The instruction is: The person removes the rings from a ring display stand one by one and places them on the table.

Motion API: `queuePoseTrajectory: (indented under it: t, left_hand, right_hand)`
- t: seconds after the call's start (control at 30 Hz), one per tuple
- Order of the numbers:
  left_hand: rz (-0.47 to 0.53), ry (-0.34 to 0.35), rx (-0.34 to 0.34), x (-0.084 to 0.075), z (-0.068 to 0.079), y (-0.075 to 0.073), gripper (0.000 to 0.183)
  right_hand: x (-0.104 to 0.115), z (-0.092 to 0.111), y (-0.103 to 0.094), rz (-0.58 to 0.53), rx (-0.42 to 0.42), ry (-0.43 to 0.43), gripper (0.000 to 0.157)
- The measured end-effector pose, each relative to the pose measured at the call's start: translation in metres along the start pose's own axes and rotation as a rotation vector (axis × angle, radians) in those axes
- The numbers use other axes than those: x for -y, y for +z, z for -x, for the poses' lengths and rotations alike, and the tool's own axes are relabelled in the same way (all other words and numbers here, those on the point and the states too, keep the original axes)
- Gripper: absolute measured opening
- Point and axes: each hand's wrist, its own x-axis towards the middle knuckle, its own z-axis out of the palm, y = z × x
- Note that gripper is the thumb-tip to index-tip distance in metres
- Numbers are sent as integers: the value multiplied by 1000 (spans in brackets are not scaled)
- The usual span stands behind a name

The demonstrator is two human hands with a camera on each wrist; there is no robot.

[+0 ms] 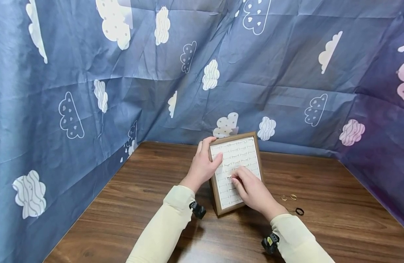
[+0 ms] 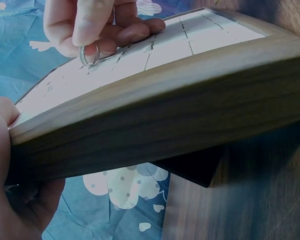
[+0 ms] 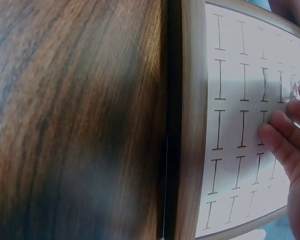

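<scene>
A ring display board with a wooden frame (image 1: 259, 160) and a white slotted panel (image 1: 226, 197) leans upright on the table. At its upper left edge my left hand (image 1: 203, 163) grips the frame, thumb over the front and fingers behind. My right hand (image 1: 252, 188) is over the middle of the panel. Between its thumb and index finger it pinches a silver-coloured ring (image 2: 82, 56), whose lower edge is right at a slot in the left wrist view. The slots (image 3: 219, 80) seen near the board's lower edge hold no rings.
To the right of the board, two gold-coloured rings (image 1: 293, 197) and a black ring (image 1: 299, 211) lie on the brown wooden table (image 1: 320, 182). A black support (image 2: 200, 167) juts out behind the frame. Blue cloth (image 1: 280, 73) with cloud prints hangs around the table's back and sides.
</scene>
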Motion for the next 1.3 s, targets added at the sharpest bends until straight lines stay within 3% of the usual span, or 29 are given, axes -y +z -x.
queuePoseTrajectory:
  t: [0.33,0.7,1.07,1.3]
  left_hand:
    - [-12,-20,4,-1,0,-1,60]
    - [-2,-23,12,-2,-1,-2,60]
    - [-3,-32,21,-1,0,1,60]
    - [-2,-38,22,-3,-1,-1,60]
  right_hand:
    - [-5,9,-8,-47,16,27,15]
    - [-21,35,-33,99,54,27,18]
    - [-35,61,-53,178,70,-2,24]
    - [-46,76,-72,256,149,66,24]
